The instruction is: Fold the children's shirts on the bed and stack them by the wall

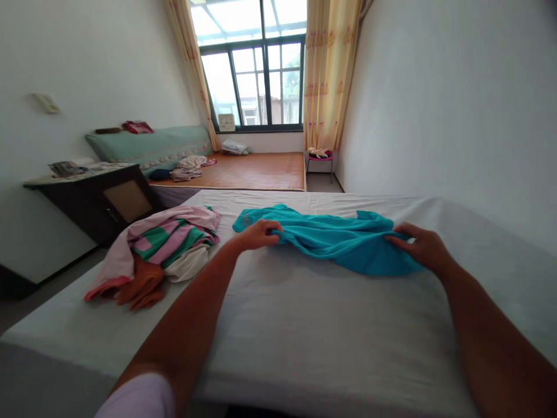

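Observation:
A turquoise garment (331, 238) lies crumpled across the middle of a bed covered by a white sheet (304, 325). My left hand (256, 234) is closed on the garment's left part, fingers pinching the cloth. At the garment's right end, my right hand (424, 247) grips the fabric's edge with curled fingers. Both arms reach forward over the sheet.
A pile of clothes (163, 247), pink, green-striped, orange and white, lies at the bed's left side. A dark bedside cabinet (102, 200) stands to the left. Beyond are a second bed with a bamboo mat (252, 171), a small pink stool (319, 157) and a curtained window (256, 75).

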Available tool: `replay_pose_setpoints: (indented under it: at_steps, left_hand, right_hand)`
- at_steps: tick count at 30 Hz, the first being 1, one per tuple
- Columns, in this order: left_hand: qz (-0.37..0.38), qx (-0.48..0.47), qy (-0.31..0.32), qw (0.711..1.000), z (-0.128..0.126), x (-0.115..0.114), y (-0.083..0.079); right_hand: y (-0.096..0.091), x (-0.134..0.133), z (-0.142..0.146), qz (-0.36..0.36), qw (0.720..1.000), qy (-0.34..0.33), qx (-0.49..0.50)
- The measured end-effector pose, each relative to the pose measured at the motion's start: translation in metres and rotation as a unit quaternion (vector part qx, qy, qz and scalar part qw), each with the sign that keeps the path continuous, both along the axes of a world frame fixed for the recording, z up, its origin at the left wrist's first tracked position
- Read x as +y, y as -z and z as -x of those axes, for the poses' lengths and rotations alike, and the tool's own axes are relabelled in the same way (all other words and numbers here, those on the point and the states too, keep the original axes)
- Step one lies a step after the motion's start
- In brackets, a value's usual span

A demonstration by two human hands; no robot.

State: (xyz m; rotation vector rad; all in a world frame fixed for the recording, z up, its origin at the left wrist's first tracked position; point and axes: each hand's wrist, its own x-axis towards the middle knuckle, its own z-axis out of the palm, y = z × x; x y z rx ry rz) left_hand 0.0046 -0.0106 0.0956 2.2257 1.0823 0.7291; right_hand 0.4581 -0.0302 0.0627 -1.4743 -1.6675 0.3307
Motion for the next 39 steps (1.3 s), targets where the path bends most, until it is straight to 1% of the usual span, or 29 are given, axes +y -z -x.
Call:
replay_pose_setpoints:
  at_steps: [2, 3, 4, 6, 8, 9, 11, 13, 14, 16, 18, 19, 20, 22, 24, 25, 26, 28, 29, 31, 33, 35, 37, 39]
  left_hand:
    - [0.08, -0.109, -0.033, 0.99, 0.027, 0.002, -0.013]
    - [0.099, -0.169, -0.062, 0.979, 0.041, 0.002, -0.017]
    - [0.118, -0.204, -0.083, 0.968, 0.054, 0.003, -0.018]
    - [0.166, -0.217, -0.1, 0.957, 0.075, 0.003, -0.014]
    - [0.223, -0.189, -0.08, 0.953, 0.09, 0.003, -0.007]
    - [0.246, -0.182, -0.064, 0.95, 0.094, 0.003, -0.004]
    - [0.263, -0.196, -0.042, 0.944, 0.097, 0.004, -0.001]
    - [0.238, -0.233, -0.056, 0.941, 0.094, 0.008, -0.001]
    - [0.215, -0.247, -0.078, 0.941, 0.092, 0.011, -0.001]
    - [0.166, -0.249, -0.146, 0.943, 0.089, 0.021, 0.003]
    - [0.107, -0.205, -0.217, 0.948, 0.089, 0.032, 0.013]
    - [0.073, -0.168, -0.248, 0.951, 0.09, 0.039, 0.019]
    - [0.041, -0.126, -0.274, 0.953, 0.092, 0.045, 0.025]
    - [-0.005, -0.055, -0.31, 0.949, 0.095, 0.056, 0.036]
    - [-0.018, -0.017, -0.334, 0.942, 0.095, 0.065, 0.045]
    - [-0.017, -0.003, -0.34, 0.94, 0.093, 0.069, 0.049]
    - [-0.016, 0.012, -0.341, 0.94, 0.091, 0.071, 0.052]
    - [-0.02, 0.056, -0.338, 0.939, 0.085, 0.074, 0.058]
    - [-0.026, 0.083, -0.337, 0.938, 0.082, 0.074, 0.06]
    - [-0.042, 0.129, -0.329, 0.935, 0.078, 0.074, 0.063]
    - [-0.032, 0.163, -0.308, 0.937, 0.078, 0.073, 0.06]
    - [0.006, 0.192, -0.274, 0.942, 0.08, 0.074, 0.051]
    - [0.041, 0.204, -0.255, 0.944, 0.082, 0.079, 0.035]
    - [0.046, 0.172, -0.272, 0.946, 0.082, 0.087, 0.015]
  right_hand:
    - [-0.019, -0.014, -0.004, 0.061, 0.995, -0.073, 0.009]
    - [-0.028, -0.021, -0.005, 0.095, 0.989, -0.115, 0.011]
    - [-0.035, -0.028, -0.007, 0.129, 0.979, -0.154, 0.024]
    - [-0.045, -0.04, -0.009, 0.203, 0.951, -0.23, 0.032]
    - [-0.049, -0.048, -0.012, 0.256, 0.921, -0.293, 0.024]
    - [-0.049, -0.05, -0.014, 0.268, 0.91, -0.316, 0.025]
    - [-0.046, -0.051, -0.015, 0.267, 0.903, -0.331, 0.05]
    - [-0.039, -0.047, -0.013, 0.255, 0.914, -0.301, 0.099]
    - [-0.034, -0.044, -0.011, 0.245, 0.923, -0.269, 0.126]
    - [-0.025, -0.035, -0.004, 0.201, 0.944, -0.184, 0.185]
    - [-0.019, -0.022, 0.004, 0.146, 0.957, -0.116, 0.222]
    - [-0.018, -0.015, 0.008, 0.128, 0.961, -0.099, 0.222]
    - [-0.018, -0.006, 0.011, 0.119, 0.966, -0.094, 0.207]
    - [-0.02, 0.012, 0.016, 0.116, 0.978, -0.106, 0.136]
    - [-0.024, 0.032, 0.022, 0.105, 0.987, -0.108, 0.051]
    - [-0.024, 0.042, 0.025, 0.094, 0.991, -0.094, 0.022]
    - [-0.024, 0.051, 0.029, 0.083, 0.994, -0.071, 0.007]
    - [-0.018, 0.066, 0.039, 0.065, 0.998, -0.026, 0.007]
    - [-0.014, 0.071, 0.044, 0.059, 0.998, -0.012, 0.015]
    - [-0.005, 0.079, 0.053, 0.053, 0.998, -0.008, 0.029]
    - [0.002, 0.083, 0.058, 0.051, 0.998, -0.015, 0.038]
    - [0.003, 0.086, 0.054, 0.05, 0.997, -0.018, 0.051]
    - [-0.002, 0.092, 0.039, 0.048, 0.997, -0.018, 0.064]
    - [-0.012, 0.102, 0.016, 0.048, 0.995, -0.023, 0.083]
